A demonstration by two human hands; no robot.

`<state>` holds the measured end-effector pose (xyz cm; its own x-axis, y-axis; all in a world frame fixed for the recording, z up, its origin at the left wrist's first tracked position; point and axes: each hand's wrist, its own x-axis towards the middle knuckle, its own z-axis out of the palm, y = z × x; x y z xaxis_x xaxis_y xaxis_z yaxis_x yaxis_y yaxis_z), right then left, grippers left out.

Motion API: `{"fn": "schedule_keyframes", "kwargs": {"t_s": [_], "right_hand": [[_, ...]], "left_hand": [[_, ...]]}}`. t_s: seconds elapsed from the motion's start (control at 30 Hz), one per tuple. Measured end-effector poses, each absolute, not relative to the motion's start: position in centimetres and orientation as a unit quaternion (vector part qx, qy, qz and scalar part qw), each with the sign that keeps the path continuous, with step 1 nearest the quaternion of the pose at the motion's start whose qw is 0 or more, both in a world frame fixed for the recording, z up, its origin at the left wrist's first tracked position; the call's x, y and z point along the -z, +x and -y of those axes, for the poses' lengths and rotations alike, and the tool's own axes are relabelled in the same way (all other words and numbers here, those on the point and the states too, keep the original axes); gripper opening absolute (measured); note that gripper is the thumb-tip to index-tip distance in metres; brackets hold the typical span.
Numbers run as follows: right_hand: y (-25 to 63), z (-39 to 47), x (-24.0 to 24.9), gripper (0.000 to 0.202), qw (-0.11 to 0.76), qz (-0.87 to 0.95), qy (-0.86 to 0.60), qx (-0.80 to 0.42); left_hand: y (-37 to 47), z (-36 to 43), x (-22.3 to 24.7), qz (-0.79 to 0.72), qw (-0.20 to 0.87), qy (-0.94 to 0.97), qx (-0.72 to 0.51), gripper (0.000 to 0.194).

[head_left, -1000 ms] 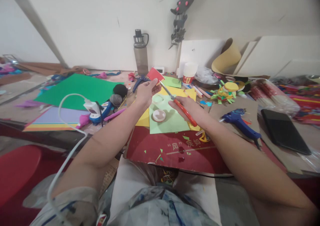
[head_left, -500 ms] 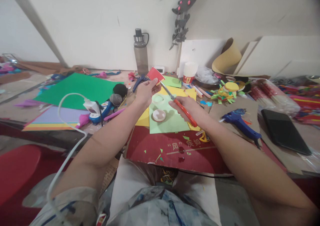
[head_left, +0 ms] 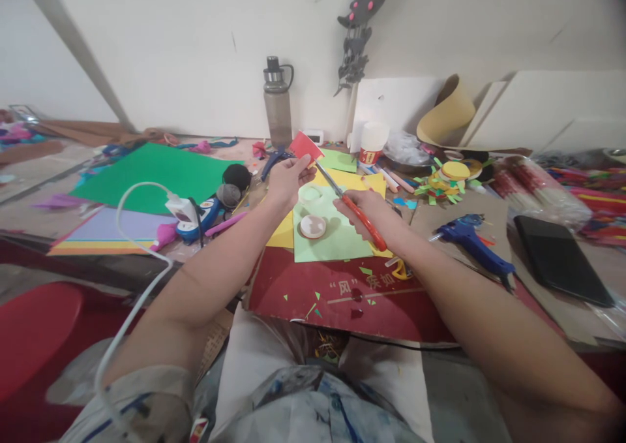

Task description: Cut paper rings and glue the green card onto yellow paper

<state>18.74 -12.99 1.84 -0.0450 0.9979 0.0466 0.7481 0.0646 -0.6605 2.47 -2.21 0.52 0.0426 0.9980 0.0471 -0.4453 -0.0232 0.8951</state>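
My left hand [head_left: 288,181] pinches a small piece of red paper [head_left: 304,145] above the middle of the work area. In my right hand [head_left: 368,213] is a pair of red-handled scissors [head_left: 362,220], its fingers closed round the handles. The blades point up and left and meet the lower right edge of the red paper. Below the hands lies a light green sheet [head_left: 337,242] with a small round white lid-like piece [head_left: 312,227] on it. Yellow paper [head_left: 278,233] shows beneath the green sheet.
A blue glue gun [head_left: 473,242] and a black phone [head_left: 562,260] lie at right. A grey bottle [head_left: 278,107] and a paper cup [head_left: 372,144] stand along the wall. Green sheet [head_left: 151,172] and a white cable [head_left: 147,286] are at left. Paper scraps dot the red board [head_left: 303,286].
Hardly anything differs. The whole view has shifted very slightly, while both hands keep their hold, with the scissor blades still at the red paper's edge.
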Motion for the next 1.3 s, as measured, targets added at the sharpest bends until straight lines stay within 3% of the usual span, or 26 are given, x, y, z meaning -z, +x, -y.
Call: {"fn": "schedule_keyframes", "kwargs": {"t_s": [0.6, 0.83, 1.3], "right_hand": [[19.2, 12.0, -1.2, 0.025, 0.259, 0.73, -0.612, -0.156], [19.4, 12.4, -1.5, 0.023, 0.27, 0.725, -0.608, -0.178], [19.8, 12.4, -1.9, 0.041, 0.272, 0.744, -0.571, -0.217]], "left_hand": [[2.3, 2.4, -1.0, -0.353, 0.606, 0.394, -0.594, 0.028], [1.9, 2.2, -1.3, -0.35, 0.6, 0.403, -0.596, 0.027], [0.8, 0.2, -0.1, -0.398, 0.419, 0.513, -0.635, 0.039]]}}
